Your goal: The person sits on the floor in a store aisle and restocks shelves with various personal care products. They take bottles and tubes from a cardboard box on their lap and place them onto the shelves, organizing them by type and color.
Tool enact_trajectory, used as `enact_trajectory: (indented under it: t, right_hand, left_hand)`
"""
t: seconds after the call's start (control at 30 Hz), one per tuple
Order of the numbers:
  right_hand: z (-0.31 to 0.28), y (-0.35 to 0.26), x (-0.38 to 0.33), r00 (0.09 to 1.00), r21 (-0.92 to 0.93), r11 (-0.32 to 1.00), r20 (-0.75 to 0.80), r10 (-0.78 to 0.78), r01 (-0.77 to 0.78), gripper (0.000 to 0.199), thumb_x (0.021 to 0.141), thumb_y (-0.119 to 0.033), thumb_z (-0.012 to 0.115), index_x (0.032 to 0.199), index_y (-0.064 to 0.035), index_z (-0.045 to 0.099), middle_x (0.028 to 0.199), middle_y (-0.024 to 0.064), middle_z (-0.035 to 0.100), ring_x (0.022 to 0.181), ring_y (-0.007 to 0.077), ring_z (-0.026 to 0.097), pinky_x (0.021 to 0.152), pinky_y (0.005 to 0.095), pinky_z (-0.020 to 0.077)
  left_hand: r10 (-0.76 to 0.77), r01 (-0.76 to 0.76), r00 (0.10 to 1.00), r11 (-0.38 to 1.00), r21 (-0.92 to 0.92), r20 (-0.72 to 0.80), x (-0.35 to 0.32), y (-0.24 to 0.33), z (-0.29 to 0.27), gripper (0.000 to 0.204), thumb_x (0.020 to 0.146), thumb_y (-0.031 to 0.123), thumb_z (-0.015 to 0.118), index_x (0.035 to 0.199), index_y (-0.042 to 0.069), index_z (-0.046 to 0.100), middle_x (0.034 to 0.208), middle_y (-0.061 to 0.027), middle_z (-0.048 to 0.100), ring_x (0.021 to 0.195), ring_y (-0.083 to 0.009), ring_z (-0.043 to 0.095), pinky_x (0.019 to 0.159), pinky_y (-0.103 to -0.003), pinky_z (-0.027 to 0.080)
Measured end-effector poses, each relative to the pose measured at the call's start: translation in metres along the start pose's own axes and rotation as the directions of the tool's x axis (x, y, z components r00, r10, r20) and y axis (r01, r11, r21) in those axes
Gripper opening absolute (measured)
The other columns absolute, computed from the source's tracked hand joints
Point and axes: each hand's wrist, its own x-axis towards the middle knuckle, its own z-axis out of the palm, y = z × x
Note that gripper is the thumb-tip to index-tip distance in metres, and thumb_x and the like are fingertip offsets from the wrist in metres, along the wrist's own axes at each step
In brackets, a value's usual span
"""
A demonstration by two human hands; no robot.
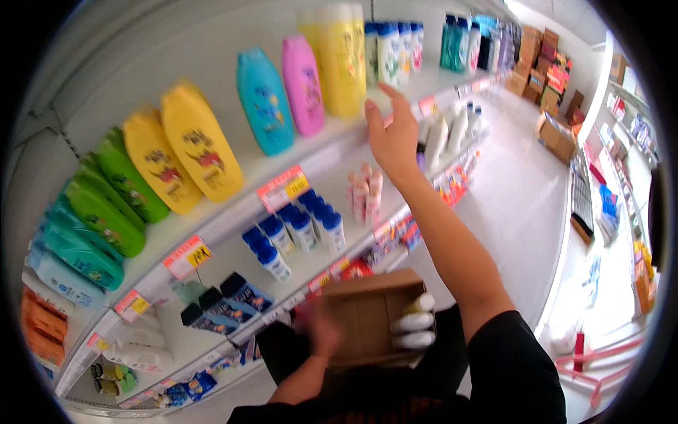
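Observation:
My right hand (392, 134) is raised to the top shelf (332, 152), fingers spread and empty, just right of the tall yellow bottles (339, 60) and below a row of white bottles with blue caps (395, 49). My left hand (321, 328) is low and blurred, resting on the left edge of an open cardboard box (367, 314) held against my body. Inside the box lie three white bottles (413, 321) at its right side. Whether the left hand grips the box rim is unclear because of blur.
Shelves on the left carry pink (302, 85), teal (265, 99), yellow (191, 141) and green bottles (113, 191), with small blue-capped bottles (304, 230) below and orange price tags (282, 187). Stacked cardboard boxes (547, 63) stand down the white aisle; a pink rack (600, 360) is at lower right.

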Motion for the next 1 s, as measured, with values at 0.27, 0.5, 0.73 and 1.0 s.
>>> enact_trajectory:
  t: [0.27,0.5,0.73,1.0]
  right_hand:
    - [-0.183,0.138,-0.302,0.764,-0.543,0.79,0.369,0.529,-0.285,0.035,0.089,-0.019,0.068,0.114,0.0039,0.061,0.114,0.0275,0.062,0.111,0.044,0.057,0.098,0.0503,0.0454]
    - [-0.26,0.101,-0.401,0.331,-0.755,0.459,0.332,0.883,-0.469,0.065,0.074,-0.034,0.082,0.124,0.0008,0.059,0.119,0.0243,0.061,0.113,0.0422,0.059,0.098,0.0467,0.0495]
    - [-0.258,0.127,-0.393,0.308,-0.743,0.516,0.417,0.855,-0.426,0.061,0.068,-0.03,0.083,0.116,0.002,0.063,0.112,0.0249,0.065,0.105,0.0399,0.064,0.092,0.0468,0.052]
    - [-0.236,0.099,-0.277,0.479,-0.614,0.548,0.294,0.827,-0.569,0.058,0.069,-0.036,0.085,0.103,0.0066,0.066,0.092,0.0232,0.07,0.083,0.0359,0.07,0.077,0.0426,0.0556]
  left_hand:
    - [0.04,-0.04,0.999,0.997,-0.072,-0.006,-0.004,0.0,0.004,0.022,0.074,0.009,0.074,0.09,0.007,0.06,0.14,-0.0247,0.048,0.129,-0.0466,0.047,0.106,-0.05,0.043]
    - [-0.068,0.068,0.998,0.997,-0.034,0.005,-0.003,-0.002,0.003,0.02,0.073,0.01,0.073,0.089,0.006,0.06,0.142,-0.0237,0.046,0.128,-0.0459,0.048,0.106,-0.049,0.044]
    - [-0.056,0.056,0.998,0.998,-0.039,0.008,-0.001,-0.005,0.008,0.021,0.073,0.01,0.073,0.09,0.006,0.061,0.144,-0.0231,0.045,0.129,-0.0451,0.047,0.106,-0.049,0.043]
    - [-0.044,0.044,0.999,0.997,-0.056,-0.003,-0.005,-0.004,0.004,0.019,0.073,0.009,0.072,0.088,0.006,0.059,0.143,-0.0234,0.046,0.129,-0.0456,0.047,0.105,-0.05,0.044]
